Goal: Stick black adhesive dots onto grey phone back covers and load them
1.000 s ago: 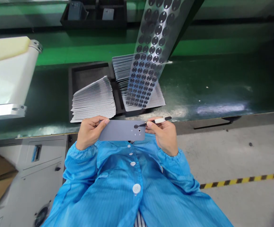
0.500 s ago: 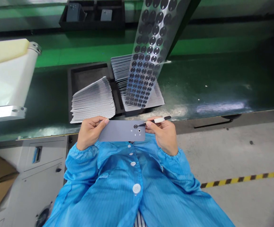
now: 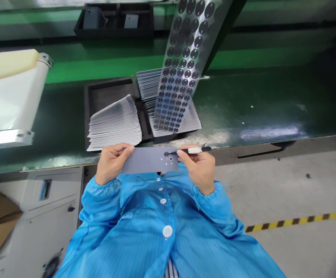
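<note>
My left hand (image 3: 112,162) pinches the left end of a grey phone back cover (image 3: 144,160), thumb on top. The cover lies level in front of my chest, with small camera holes near its right end. A round black sticker (image 3: 166,154) sits by those holes, at the far edge. My right hand (image 3: 199,166) is closed around black tweezers (image 3: 195,150) with a white band. Their thin tip points left and reaches the sticker; whether it grips the sticker is too small to tell.
Behind my hands, a black tray (image 3: 88,112) holds a fanned stack of covers (image 3: 117,125). More covers (image 3: 147,88) stand to its right, under a hanging clear sheet of round black stickers (image 3: 182,73). A white machine part (image 3: 8,100) is at left; another black tray (image 3: 114,33) lies farther back.
The tweezers' handle has swung slightly and lies flatter, and my right fingers have shifted a little. The cover and the sticker stay almost in place.
</note>
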A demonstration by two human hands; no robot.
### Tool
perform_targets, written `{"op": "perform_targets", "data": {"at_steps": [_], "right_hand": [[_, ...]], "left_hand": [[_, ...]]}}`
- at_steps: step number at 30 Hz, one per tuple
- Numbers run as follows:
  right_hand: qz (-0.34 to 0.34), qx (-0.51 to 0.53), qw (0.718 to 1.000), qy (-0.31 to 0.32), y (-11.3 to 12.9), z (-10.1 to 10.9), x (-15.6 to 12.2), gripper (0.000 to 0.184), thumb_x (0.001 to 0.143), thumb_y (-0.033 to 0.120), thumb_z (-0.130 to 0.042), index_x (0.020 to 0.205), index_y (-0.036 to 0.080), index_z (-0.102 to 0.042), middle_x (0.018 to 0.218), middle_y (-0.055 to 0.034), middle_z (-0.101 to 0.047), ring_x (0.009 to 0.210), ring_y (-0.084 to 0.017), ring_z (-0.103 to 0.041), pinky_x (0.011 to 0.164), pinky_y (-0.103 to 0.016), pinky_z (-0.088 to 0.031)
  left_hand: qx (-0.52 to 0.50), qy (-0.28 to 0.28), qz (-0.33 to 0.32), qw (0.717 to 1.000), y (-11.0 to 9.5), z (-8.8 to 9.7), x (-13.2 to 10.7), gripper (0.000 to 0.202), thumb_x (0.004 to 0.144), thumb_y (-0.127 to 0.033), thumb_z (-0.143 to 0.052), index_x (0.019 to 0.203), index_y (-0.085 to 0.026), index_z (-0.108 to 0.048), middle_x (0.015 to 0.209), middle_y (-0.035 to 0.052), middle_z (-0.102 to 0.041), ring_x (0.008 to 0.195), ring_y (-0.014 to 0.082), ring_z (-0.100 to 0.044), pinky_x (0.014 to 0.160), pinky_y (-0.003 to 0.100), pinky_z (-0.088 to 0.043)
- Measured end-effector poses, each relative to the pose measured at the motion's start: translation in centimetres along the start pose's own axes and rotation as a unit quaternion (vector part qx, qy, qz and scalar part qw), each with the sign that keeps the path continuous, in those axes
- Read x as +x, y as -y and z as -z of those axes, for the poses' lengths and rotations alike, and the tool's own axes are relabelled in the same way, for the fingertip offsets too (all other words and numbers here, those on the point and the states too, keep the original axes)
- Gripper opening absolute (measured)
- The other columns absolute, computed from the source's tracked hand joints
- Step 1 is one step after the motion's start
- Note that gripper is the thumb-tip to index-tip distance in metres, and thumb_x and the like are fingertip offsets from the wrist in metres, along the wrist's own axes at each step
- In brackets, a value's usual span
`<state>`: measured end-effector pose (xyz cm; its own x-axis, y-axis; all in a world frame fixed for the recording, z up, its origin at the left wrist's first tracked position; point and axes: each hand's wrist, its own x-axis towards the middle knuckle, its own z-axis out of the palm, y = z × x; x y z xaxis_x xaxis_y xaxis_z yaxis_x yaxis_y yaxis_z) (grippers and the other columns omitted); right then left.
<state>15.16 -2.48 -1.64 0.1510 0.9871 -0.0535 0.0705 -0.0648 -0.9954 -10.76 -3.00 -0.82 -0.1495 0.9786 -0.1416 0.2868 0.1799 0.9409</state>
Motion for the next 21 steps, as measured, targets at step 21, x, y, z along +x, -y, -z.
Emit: {"op": "perform_targets", "data": {"at_steps": [21], "right_hand": [[0.112, 0.090, 0.987, -0.075, -2.5, -0.2, 0.2, 0.016, 0.078, 0.032, -0.081, 0.090, 0.023, -0.077, 0.092, -0.0049, -0.073, 0.084, -0.022, -0.071, 0.064, -0.033, -0.060]], "left_hand": [[-0.050, -0.002, -0.001, 0.999, 0.1, -0.5, -0.1, 0.035, 0.084, -0.049, -0.072, 0.084, -0.013, -0.075, 0.062, 0.0018, -0.060, 0.056, 0.0108, -0.047, 0.048, 0.021, -0.035]]}}
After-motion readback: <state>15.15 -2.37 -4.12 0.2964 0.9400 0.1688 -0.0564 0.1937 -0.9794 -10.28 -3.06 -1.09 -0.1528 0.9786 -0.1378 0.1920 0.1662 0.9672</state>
